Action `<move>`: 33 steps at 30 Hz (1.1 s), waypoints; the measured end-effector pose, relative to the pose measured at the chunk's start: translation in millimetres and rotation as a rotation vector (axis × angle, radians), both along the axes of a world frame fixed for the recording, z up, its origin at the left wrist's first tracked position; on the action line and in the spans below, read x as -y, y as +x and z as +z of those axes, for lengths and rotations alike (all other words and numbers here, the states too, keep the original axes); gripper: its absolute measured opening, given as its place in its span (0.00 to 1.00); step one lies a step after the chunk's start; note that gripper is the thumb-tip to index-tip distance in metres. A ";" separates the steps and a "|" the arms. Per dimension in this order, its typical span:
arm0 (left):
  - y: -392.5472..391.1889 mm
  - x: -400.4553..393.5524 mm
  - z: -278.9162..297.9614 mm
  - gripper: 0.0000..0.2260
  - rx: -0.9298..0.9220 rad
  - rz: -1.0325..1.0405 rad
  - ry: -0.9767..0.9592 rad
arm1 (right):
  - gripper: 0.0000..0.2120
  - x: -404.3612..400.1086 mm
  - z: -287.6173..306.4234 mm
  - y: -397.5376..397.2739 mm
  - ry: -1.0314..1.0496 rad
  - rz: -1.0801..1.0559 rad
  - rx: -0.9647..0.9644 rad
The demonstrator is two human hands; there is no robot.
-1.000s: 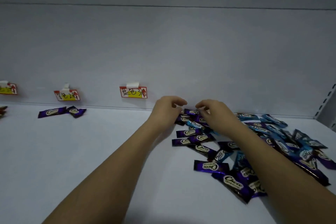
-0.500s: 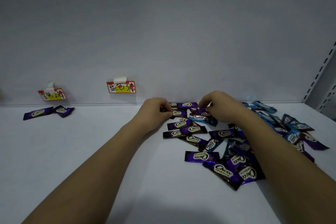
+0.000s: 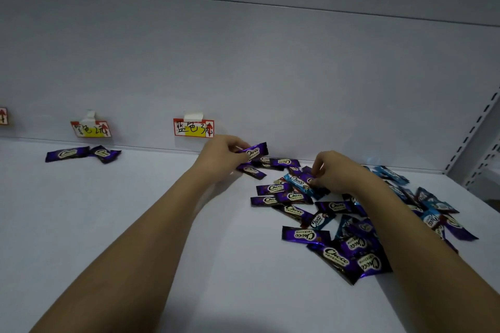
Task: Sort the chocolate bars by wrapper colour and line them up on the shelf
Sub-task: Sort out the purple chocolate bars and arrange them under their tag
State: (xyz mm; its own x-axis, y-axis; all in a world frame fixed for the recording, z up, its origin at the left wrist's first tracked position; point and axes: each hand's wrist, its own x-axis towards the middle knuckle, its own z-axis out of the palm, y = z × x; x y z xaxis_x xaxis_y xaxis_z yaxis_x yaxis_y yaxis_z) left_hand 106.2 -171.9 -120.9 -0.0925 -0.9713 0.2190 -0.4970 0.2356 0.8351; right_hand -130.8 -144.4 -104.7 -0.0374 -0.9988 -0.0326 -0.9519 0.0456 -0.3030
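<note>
Far left on the back wall [image 3: 270, 67], a sliver of a price tag [image 3: 3, 116], cut off by the frame edge. Next along, a second tag [image 3: 91, 129] taped up, with two purple bars [image 3: 82, 153] lying just below on the white shelf [image 3: 135, 224], ends touching. Then a third tag [image 3: 193, 128], red-bordered with a yellow patch, three tags in all. Just right of it, left hand [image 3: 220, 161] raised off the shelf, thumb and fingertips pinched on one end of a purple bar [image 3: 253, 151], lifted and tilted up to the right. Below and right, the mixed heap [image 3: 338, 213]: mostly purple wrappers on its near and left side, blue ones gathered toward the right edge; too overlapped for a sure count, upward of a dozen purple, fewer blue. Right hand [image 3: 335, 171] down in the heap, fingers curled tight, tips nipping a purple wrapper [image 3: 308, 180] beside a blue bar [image 3: 297, 182]. Far right, a slotted shelf upright [image 3: 470, 140].
</note>
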 end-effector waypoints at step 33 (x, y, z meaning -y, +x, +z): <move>15.5 4.6 -10.8 0.16 0.368 -0.231 0.086 | 0.20 16.9 -17.2 26.7 -0.183 0.114 0.196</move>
